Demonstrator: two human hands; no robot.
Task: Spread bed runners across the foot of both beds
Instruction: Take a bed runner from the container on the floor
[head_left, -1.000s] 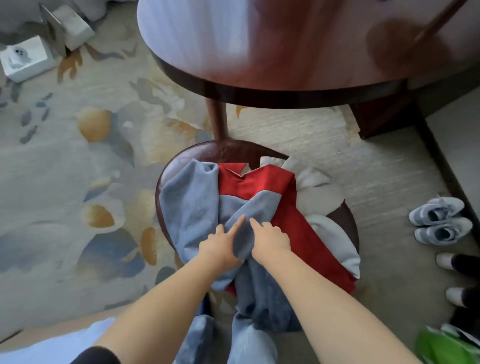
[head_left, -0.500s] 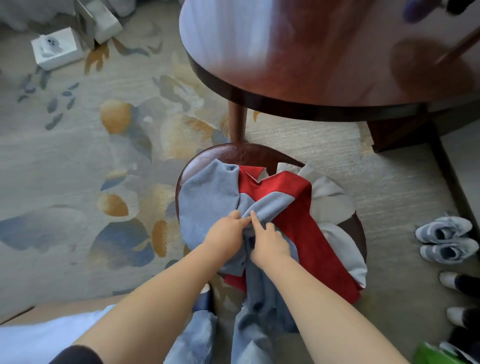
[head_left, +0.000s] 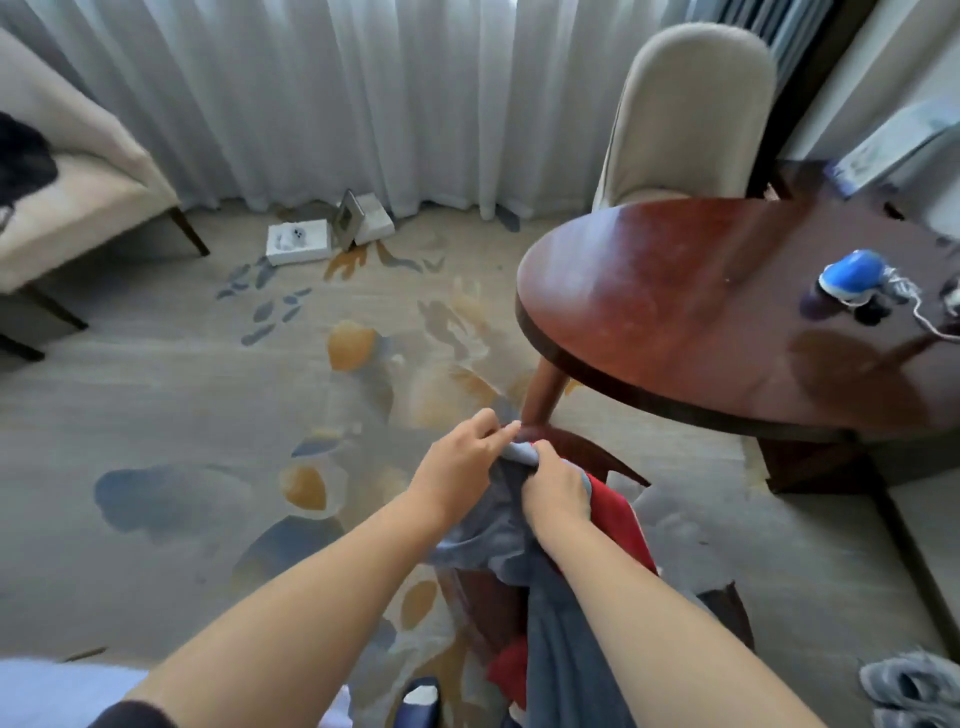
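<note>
A blue-grey bed runner (head_left: 498, 525) hangs bunched from both of my hands above a round dark wooden stool (head_left: 727, 613). My left hand (head_left: 462, 462) pinches its top edge, and my right hand (head_left: 556, 488) grips the gathered cloth right beside it. A red runner (head_left: 618, 514) lies under and behind the blue-grey one on the stool, with white cloth (head_left: 670, 525) next to it. The blue-grey cloth trails down between my forearms to the frame's bottom edge.
A round red-brown table (head_left: 701, 312) stands close on the right with a blue object (head_left: 852, 270) on it, a beige chair (head_left: 685, 114) behind. White curtains, boxes (head_left: 301, 239) on the patterned carpet, an armchair (head_left: 67, 192) far left, grey shoes (head_left: 909, 686) bottom right.
Both hands have lifted the blue-grey runner up off the stool, gathering it. My view has tilted up, bringing the curtains, chair and tabletop into sight.
</note>
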